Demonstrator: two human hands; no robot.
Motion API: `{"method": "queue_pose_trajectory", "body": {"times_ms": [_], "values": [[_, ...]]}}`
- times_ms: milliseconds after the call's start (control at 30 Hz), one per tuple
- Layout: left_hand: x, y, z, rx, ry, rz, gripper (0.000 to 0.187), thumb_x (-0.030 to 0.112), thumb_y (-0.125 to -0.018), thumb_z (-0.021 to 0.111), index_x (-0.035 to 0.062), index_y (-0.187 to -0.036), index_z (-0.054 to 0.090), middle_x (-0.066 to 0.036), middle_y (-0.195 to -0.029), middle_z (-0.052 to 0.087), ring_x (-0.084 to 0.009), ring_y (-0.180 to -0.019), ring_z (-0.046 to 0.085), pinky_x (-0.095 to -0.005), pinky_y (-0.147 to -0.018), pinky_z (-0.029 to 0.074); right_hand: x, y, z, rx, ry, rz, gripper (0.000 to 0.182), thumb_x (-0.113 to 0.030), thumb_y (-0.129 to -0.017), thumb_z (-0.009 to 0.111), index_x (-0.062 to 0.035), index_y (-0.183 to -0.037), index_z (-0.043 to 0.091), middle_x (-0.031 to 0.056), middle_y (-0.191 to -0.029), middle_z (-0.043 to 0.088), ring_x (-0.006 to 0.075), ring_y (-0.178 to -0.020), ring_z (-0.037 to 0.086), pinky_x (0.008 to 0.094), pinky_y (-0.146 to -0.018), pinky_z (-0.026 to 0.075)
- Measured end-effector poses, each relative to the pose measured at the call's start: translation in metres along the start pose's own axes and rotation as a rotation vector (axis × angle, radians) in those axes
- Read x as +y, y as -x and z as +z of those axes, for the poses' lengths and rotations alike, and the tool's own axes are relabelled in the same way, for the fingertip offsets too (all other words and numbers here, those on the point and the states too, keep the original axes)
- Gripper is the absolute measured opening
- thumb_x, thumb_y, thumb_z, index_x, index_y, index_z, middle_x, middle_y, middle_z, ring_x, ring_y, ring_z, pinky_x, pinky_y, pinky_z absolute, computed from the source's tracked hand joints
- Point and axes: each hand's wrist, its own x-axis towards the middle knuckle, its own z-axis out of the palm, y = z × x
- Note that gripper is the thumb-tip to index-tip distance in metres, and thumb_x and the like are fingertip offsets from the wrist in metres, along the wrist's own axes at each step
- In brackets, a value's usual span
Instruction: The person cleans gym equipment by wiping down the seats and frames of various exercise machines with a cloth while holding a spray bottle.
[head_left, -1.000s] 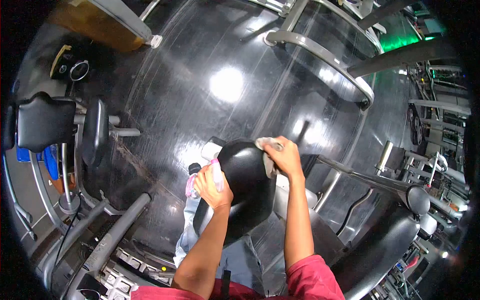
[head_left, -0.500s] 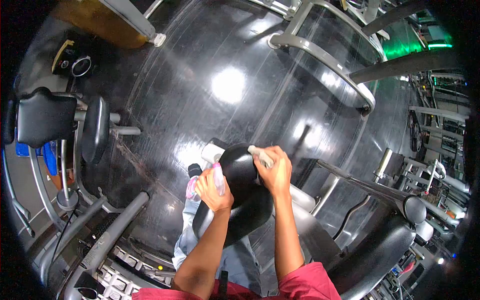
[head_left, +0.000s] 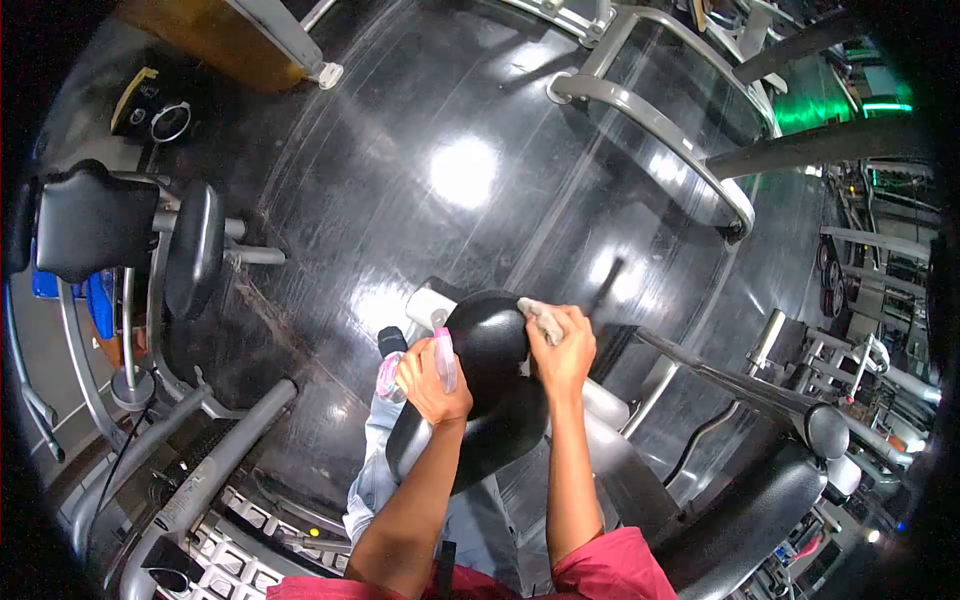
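Note:
My left hand point(head_left: 432, 385) is wrapped around a clear spray bottle point(head_left: 390, 376) with a pink trigger head, to the left of a black padded seat point(head_left: 487, 330). A light-coloured cloth point(head_left: 541, 318) is bunched in the fingers of my right hand point(head_left: 563, 350), at the pad's upper right edge. The pad's top is glossy and shows a bright reflection. Closer to my body is a second black cushion point(head_left: 505, 435), partly hidden behind my left forearm.
Gym machines surround me. A black-padded machine point(head_left: 97, 222) stands at left, and a curved grey frame point(head_left: 650, 120) at upper right. A long black bench pad point(head_left: 745, 520) lies at lower right. Dark rubber floor point(head_left: 380, 190) stretches ahead.
My right hand and the cloth have shifted slightly right along the pad's edge. My left hand keeps its hold on the bottle. The whole view has shifted a little.

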Motion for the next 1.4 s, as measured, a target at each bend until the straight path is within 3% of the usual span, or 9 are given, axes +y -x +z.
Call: {"method": "queue_pose_trajectory", "body": {"times_ms": [200,500,733,800,867,1000,1133,1267,1400], "values": [[0.002,-0.001,-0.002,-0.027,-0.020,-0.031,0.034,0.015,-0.077,0.069,0.0082,-0.109,0.061,-0.010,-0.111,0.059,-0.0340,-0.104,0.052,-0.0466,-0.092,0.036,-0.004,0.054,0.002,-0.071,-0.031,-0.141,0.033,-0.011,-0.068,0.080,-0.0146,-0.101,0.074,0.0059,-0.092,0.065,0.0274,-0.086,0.059,0.0376,-0.080,0.049],[0.001,-0.001,0.000,-0.013,0.010,-0.027,0.035,0.015,-0.076,0.069,0.0081,-0.109,0.061,-0.010,-0.111,0.059,-0.0341,-0.102,0.052,-0.0477,-0.092,0.036,0.021,0.019,-0.006,0.095,0.032,0.043,0.017,-0.019,-0.078,0.075,-0.0110,-0.094,0.076,0.0074,-0.092,0.067,0.0277,-0.087,0.060,0.0376,-0.080,0.049],[0.000,0.000,0.001,-0.006,-0.018,-0.019,0.033,0.018,-0.078,0.069,0.0098,-0.109,0.061,-0.010,-0.111,0.059,-0.0335,-0.103,0.053,-0.0473,-0.094,0.036,-0.025,-0.008,0.005,-0.129,0.073,-0.145,0.023,-0.019,-0.072,0.076,-0.0191,-0.095,0.075,0.0012,-0.094,0.064,0.0273,-0.091,0.058,0.0401,-0.082,0.052],[0.001,0.000,0.001,-0.005,-0.027,-0.027,0.033,0.019,-0.079,0.069,0.0103,-0.110,0.061,-0.010,-0.111,0.059,-0.0332,-0.104,0.053,-0.0472,-0.094,0.036,-0.030,-0.005,0.002,-0.315,0.054,-0.280,0.025,-0.020,-0.070,0.078,-0.0199,-0.095,0.076,0.0008,-0.094,0.062,0.0265,-0.092,0.058,0.0403,-0.083,0.053],[0.001,0.000,0.002,-0.009,-0.035,-0.029,0.032,0.020,-0.079,0.068,0.0112,-0.109,0.061,-0.009,-0.111,0.059,-0.0326,-0.104,0.053,-0.0469,-0.094,0.036,-0.023,-0.005,-0.001,-0.316,0.064,-0.290,0.026,-0.023,-0.070,0.079,-0.0204,-0.095,0.076,0.0010,-0.095,0.061,0.0258,-0.092,0.057,0.0396,-0.082,0.052],[0.001,0.000,0.001,0.000,-0.035,-0.016,0.031,0.019,-0.080,0.068,0.0118,-0.109,0.061,-0.009,-0.111,0.059,-0.0327,-0.104,0.053,-0.0469,-0.094,0.036,0.012,-0.019,-0.013,-0.155,0.079,-0.178,0.024,-0.028,-0.072,0.076,-0.0141,-0.092,0.077,0.0048,-0.093,0.064,0.0269,-0.091,0.060,0.0392,-0.081,0.050],[0.002,-0.001,0.000,-0.015,-0.055,-0.018,0.031,0.019,-0.080,0.068,0.0121,-0.109,0.060,-0.009,-0.111,0.059,-0.0329,-0.103,0.053,-0.0470,-0.093,0.036,0.028,-0.031,-0.010,-0.166,0.067,-0.014,0.021,-0.028,-0.073,0.074,-0.0127,-0.087,0.077,0.0048,-0.094,0.066,0.0274,-0.092,0.061,0.0397,-0.082,0.050],[-0.001,0.000,0.003,-0.004,-0.048,-0.010,0.031,0.020,-0.079,0.068,0.0121,-0.109,0.061,-0.009,-0.111,0.059,-0.0321,-0.104,0.053,-0.0465,-0.093,0.037,-0.004,-0.024,0.003,-0.163,0.053,-0.196,0.020,-0.029,-0.072,0.075,-0.0170,-0.088,0.077,0.0036,-0.096,0.065,0.0275,-0.091,0.059,0.0407,-0.081,0.052],[-0.003,0.000,0.003,-0.011,-0.047,-0.017,0.032,0.020,-0.079,0.069,0.0116,-0.109,0.062,-0.008,-0.112,0.059,-0.0314,-0.104,0.053,-0.0459,-0.093,0.037,-0.023,0.000,0.002,-0.292,0.027,-0.361,0.021,-0.017,-0.066,0.079,-0.0182,-0.087,0.076,0.0023,-0.093,0.062,0.0276,-0.089,0.058,0.0402,-0.078,0.052]]}}
